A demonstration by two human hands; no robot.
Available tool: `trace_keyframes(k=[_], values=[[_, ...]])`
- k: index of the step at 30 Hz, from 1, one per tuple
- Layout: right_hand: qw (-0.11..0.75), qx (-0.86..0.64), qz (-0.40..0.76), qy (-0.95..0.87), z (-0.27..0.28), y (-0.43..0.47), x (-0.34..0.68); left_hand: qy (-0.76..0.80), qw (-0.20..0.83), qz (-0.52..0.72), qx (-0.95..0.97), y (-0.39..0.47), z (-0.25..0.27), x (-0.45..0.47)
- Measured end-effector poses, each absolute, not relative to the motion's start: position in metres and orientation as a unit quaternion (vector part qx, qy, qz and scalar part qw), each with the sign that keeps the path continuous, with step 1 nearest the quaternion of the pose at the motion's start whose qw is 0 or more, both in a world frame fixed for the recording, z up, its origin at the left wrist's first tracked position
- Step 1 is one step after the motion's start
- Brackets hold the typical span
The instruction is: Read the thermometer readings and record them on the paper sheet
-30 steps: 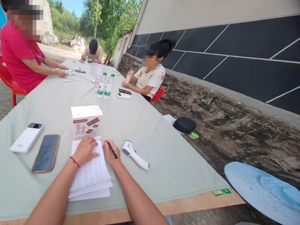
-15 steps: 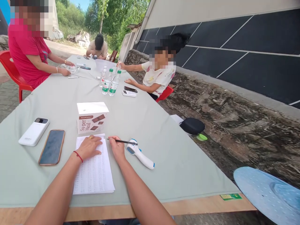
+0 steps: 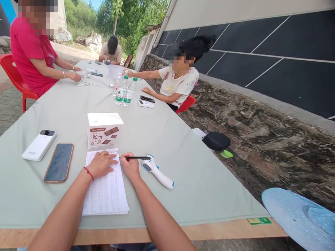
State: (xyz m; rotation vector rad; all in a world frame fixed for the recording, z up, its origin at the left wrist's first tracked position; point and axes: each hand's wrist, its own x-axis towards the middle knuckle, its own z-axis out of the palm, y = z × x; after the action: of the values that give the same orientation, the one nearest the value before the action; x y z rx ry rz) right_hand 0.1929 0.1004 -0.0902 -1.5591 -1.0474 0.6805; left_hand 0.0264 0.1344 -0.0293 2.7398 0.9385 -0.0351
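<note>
My left hand lies flat with fingers spread on a pad of paper filled with rows of small writing. My right hand grips a black pen, its tip at the upper right edge of the pad. Just right of that hand lies a white and blue infrared thermometer, close to the pen's back end. Behind the pad stands a white box printed "Su-per Meal". To the left lie a smartphone with a brown edge and a white power bank.
Several water bottles stand mid-table, near a dark phone and a white device. Three people sit around the far part of the table. A light blue cushion-like surface is at the lower right, a black case beyond the table's right edge.
My view has shifted slightly. The pen's back end has swung a little, and its tip stays by the pad's edge. My left hand remains flat on the paper.
</note>
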Motion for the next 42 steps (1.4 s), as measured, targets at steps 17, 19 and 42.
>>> trace_keyframes(k=[17, 19, 42], values=[[0.499, -0.663, 0.279, -0.483, -0.0948, 0.0991, 0.1948, 0.321, 0.124, -0.004, 0.939, 0.1317, -0.0303, 0.0282], [0.497, -0.665, 0.278, -0.483, -0.0955, 0.099, 0.1948, 0.323, 0.122, -0.005, 0.939, 0.1317, -0.0304, 0.0287], [0.5, -0.674, 0.272, -0.472, -0.092, 0.0988, 0.1941, 0.324, 0.133, -0.003, 0.937, 0.1308, -0.0301, 0.0295]])
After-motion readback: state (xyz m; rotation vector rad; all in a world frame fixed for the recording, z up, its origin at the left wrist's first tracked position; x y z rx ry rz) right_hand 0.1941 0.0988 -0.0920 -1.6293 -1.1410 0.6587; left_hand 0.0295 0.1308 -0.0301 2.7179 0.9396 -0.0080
